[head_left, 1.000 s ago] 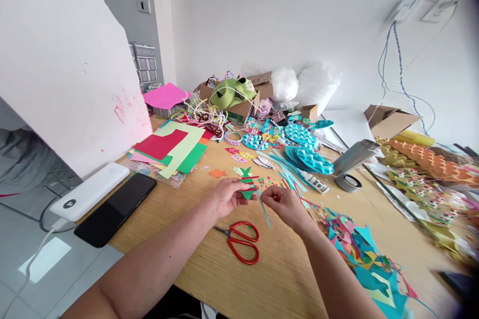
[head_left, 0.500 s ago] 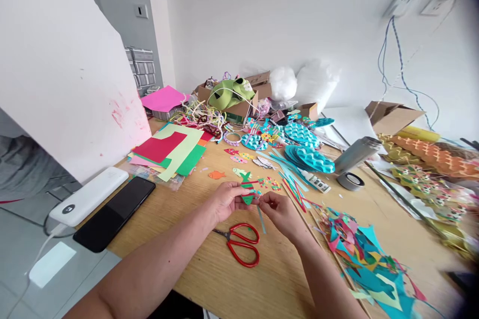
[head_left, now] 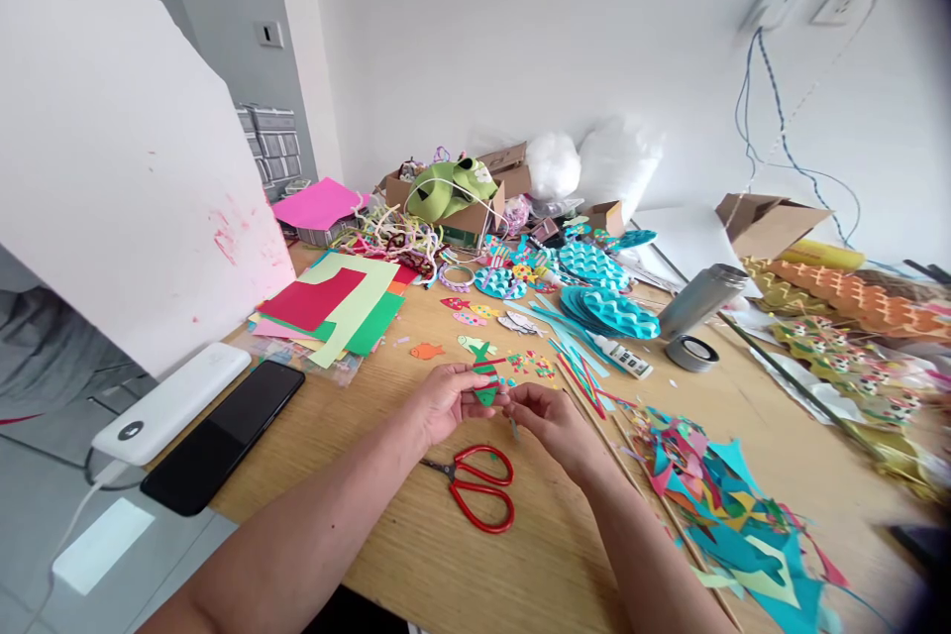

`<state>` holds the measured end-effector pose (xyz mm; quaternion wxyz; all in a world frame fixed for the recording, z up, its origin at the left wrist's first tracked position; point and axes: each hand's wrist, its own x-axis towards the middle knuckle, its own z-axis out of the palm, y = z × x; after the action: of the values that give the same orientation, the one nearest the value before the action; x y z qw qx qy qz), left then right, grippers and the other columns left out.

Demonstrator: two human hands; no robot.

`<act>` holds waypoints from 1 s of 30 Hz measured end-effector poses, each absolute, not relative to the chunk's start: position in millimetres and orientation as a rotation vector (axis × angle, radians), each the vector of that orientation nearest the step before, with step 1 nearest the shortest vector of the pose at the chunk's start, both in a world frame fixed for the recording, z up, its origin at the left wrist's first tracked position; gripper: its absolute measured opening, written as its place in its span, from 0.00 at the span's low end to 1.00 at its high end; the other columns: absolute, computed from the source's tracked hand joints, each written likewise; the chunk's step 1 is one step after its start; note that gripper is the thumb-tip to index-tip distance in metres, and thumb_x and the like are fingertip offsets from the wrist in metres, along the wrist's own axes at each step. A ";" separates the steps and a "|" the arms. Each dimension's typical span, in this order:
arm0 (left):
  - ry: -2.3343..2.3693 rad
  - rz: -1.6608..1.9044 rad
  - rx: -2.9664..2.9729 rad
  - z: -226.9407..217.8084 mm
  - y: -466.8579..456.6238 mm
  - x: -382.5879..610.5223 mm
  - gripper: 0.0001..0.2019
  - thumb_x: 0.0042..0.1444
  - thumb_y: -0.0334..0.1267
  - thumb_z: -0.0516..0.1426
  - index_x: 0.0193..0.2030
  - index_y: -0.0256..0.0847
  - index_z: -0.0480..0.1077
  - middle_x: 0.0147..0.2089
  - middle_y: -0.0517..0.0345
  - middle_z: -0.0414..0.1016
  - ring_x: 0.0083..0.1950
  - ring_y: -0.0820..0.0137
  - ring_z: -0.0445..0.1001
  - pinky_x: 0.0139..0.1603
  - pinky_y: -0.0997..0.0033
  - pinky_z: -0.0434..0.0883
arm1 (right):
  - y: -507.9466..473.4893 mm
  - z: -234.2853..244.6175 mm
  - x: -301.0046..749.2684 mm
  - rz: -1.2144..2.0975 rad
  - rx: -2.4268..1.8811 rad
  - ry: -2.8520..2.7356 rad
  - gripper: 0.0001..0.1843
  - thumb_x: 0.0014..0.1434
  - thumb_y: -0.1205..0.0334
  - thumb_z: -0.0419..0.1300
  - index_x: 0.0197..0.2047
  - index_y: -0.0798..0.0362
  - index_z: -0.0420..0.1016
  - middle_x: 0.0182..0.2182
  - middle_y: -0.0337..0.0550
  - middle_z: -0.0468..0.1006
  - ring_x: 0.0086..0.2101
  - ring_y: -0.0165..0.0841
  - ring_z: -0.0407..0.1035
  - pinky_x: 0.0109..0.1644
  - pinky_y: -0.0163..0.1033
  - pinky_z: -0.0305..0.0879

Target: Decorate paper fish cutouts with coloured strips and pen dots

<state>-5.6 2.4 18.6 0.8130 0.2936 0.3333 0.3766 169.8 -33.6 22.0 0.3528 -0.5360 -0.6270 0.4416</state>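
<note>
In the head view a green paper fish (head_left: 485,395) with red stripes across it is pinched between the thumb and fingers of my left hand (head_left: 446,406). A narrow red strip sticks out past the fish's right side. Close to the fish's right edge, my right hand (head_left: 548,419) has thumb and forefinger pressed together; what they hold, if anything, is too small to make out. A thin pale blue strip (head_left: 514,429) shows just below these fingertips. Scissors with red handles (head_left: 483,487) lie on the table below my hands. Small coloured paper bits (head_left: 531,365) are scattered beyond them.
Paper fish, including an orange one (head_left: 427,351), lie beyond my hands. Coloured sheets (head_left: 319,302), a phone (head_left: 223,436) and a white power bank (head_left: 174,403) sit leftward. To the right are a glue bottle (head_left: 624,355), a metal flask (head_left: 702,302) and paper scraps (head_left: 732,505).
The view has shifted slightly. My right fingers stay close beside the fish, and less of the pale blue strip shows below them. My left hand still grips the fish.
</note>
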 end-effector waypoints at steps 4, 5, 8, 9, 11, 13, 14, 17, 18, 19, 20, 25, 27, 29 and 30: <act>0.732 0.816 0.648 17.3 3.0 -6.2 0.09 0.49 0.28 0.59 0.39 0.29 0.73 0.39 0.42 0.80 0.35 0.63 0.80 0.25 0.76 0.74 | -33.4 23.4 171.8 1.153 -1.384 -1.605 0.18 0.51 0.46 0.62 0.27 0.55 0.74 0.22 0.38 0.73 0.25 0.30 0.64 0.30 0.35 0.58; 0.745 0.819 0.667 17.5 2.9 -6.3 0.10 0.48 0.29 0.60 0.39 0.29 0.73 0.40 0.42 0.79 0.34 0.63 0.80 0.24 0.76 0.73 | -33.1 24.0 172.8 1.157 -1.386 -1.585 0.18 0.51 0.46 0.62 0.27 0.54 0.73 0.22 0.39 0.74 0.25 0.30 0.65 0.30 0.36 0.59; 0.789 0.808 0.767 19.4 1.8 -6.6 0.12 0.47 0.33 0.62 0.40 0.30 0.73 0.40 0.44 0.79 0.28 0.66 0.79 0.18 0.79 0.68 | -31.5 25.5 176.0 1.176 -1.351 -1.426 0.19 0.49 0.45 0.64 0.27 0.54 0.73 0.22 0.41 0.75 0.26 0.32 0.68 0.33 0.37 0.63; 0.808 0.800 0.807 20.2 1.2 -6.5 0.13 0.47 0.34 0.62 0.39 0.31 0.72 0.39 0.45 0.79 0.26 0.68 0.78 0.16 0.79 0.66 | -30.9 25.6 176.8 1.181 -1.325 -1.352 0.20 0.48 0.44 0.65 0.28 0.54 0.73 0.23 0.41 0.75 0.27 0.32 0.69 0.33 0.38 0.64; 0.847 0.790 0.889 21.6 0.1 -6.1 0.13 0.46 0.34 0.62 0.39 0.31 0.72 0.37 0.47 0.79 0.23 0.71 0.76 0.14 0.80 0.63 | -29.4 24.9 177.8 1.177 -1.279 -1.225 0.21 0.46 0.43 0.67 0.29 0.54 0.73 0.24 0.41 0.76 0.26 0.32 0.69 0.34 0.38 0.65; 0.883 0.787 0.967 22.2 -0.8 -5.2 0.11 0.46 0.34 0.61 0.37 0.31 0.72 0.35 0.49 0.78 0.21 0.73 0.74 0.13 0.81 0.60 | -28.0 23.4 178.1 1.139 -1.260 -1.153 0.22 0.44 0.43 0.68 0.30 0.54 0.73 0.24 0.40 0.75 0.26 0.31 0.69 0.34 0.38 0.66; 0.900 0.789 1.003 22.1 -0.9 -4.7 0.10 0.45 0.33 0.61 0.36 0.31 0.72 0.34 0.50 0.78 0.20 0.74 0.73 0.12 0.81 0.59 | -27.4 22.6 178.1 1.108 -1.257 -1.132 0.22 0.44 0.43 0.69 0.31 0.54 0.74 0.24 0.39 0.75 0.25 0.31 0.69 0.34 0.38 0.66; 0.959 0.806 1.093 19.8 0.0 -3.2 0.07 0.46 0.32 0.60 0.33 0.33 0.71 0.31 0.54 0.77 0.18 0.77 0.70 0.11 0.81 0.55 | -26.6 21.5 178.3 0.996 -1.252 -1.102 0.22 0.44 0.43 0.69 0.33 0.53 0.75 0.23 0.38 0.74 0.26 0.31 0.68 0.33 0.38 0.66; 0.982 0.818 1.118 18.6 0.7 -2.9 0.06 0.46 0.31 0.60 0.32 0.33 0.71 0.29 0.56 0.76 0.17 0.78 0.69 0.11 0.81 0.55 | -26.8 21.8 178.5 0.965 -1.251 -1.101 0.22 0.45 0.44 0.69 0.33 0.53 0.75 0.24 0.38 0.74 0.26 0.31 0.68 0.34 0.38 0.66; 1.003 0.828 1.141 17.2 1.5 -2.6 0.05 0.46 0.31 0.60 0.32 0.33 0.71 0.28 0.58 0.75 0.17 0.79 0.68 0.10 0.81 0.54 | -27.1 22.4 178.6 0.939 -1.252 -1.103 0.22 0.45 0.44 0.68 0.34 0.53 0.75 0.25 0.39 0.74 0.27 0.31 0.68 0.34 0.38 0.66; 1.021 0.835 1.162 15.8 2.3 -2.3 0.05 0.47 0.31 0.59 0.32 0.34 0.71 0.27 0.60 0.73 0.16 0.79 0.67 0.10 0.81 0.54 | -27.7 23.1 178.5 0.918 -1.257 -1.109 0.21 0.46 0.44 0.68 0.34 0.53 0.76 0.26 0.39 0.74 0.28 0.31 0.68 0.34 0.38 0.66; 1.072 0.831 1.244 11.5 4.7 -1.5 0.05 0.48 0.33 0.59 0.32 0.35 0.71 0.23 0.64 0.69 0.16 0.80 0.64 0.10 0.82 0.53 | -32.9 26.0 171.2 0.930 -1.264 -1.238 0.20 0.48 0.44 0.66 0.33 0.53 0.77 0.24 0.39 0.73 0.26 0.30 0.65 0.32 0.37 0.64; 1.073 0.821 1.255 12.2 4.1 -1.5 0.06 0.49 0.35 0.59 0.33 0.35 0.72 0.23 0.64 0.70 0.16 0.81 0.63 0.11 0.82 0.53 | -35.4 26.2 164.6 0.964 -1.275 -1.287 0.21 0.48 0.43 0.66 0.34 0.53 0.77 0.24 0.40 0.74 0.25 0.30 0.65 0.31 0.37 0.63; 1.069 0.811 1.247 14.0 2.8 -1.8 0.07 0.48 0.35 0.60 0.34 0.35 0.72 0.24 0.63 0.71 0.15 0.81 0.63 0.11 0.82 0.53 | -37.5 25.7 157.5 0.974 -1.307 -1.298 0.22 0.47 0.41 0.65 0.33 0.53 0.76 0.24 0.40 0.74 0.24 0.31 0.64 0.29 0.37 0.62; 1.069 0.807 1.238 15.1 2.1 -2.0 0.08 0.48 0.36 0.60 0.35 0.35 0.73 0.25 0.63 0.71 0.15 0.81 0.63 0.11 0.82 0.52 | -38.3 25.2 154.4 0.974 -1.326 -1.296 0.23 0.47 0.40 0.65 0.33 0.53 0.76 0.23 0.40 0.74 0.24 0.31 0.64 0.28 0.36 0.62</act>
<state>-2.0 2.1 15.1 0.6123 0.5365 0.4636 0.3497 154.4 -38.3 25.2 0.4999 -0.5485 -0.5359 0.4027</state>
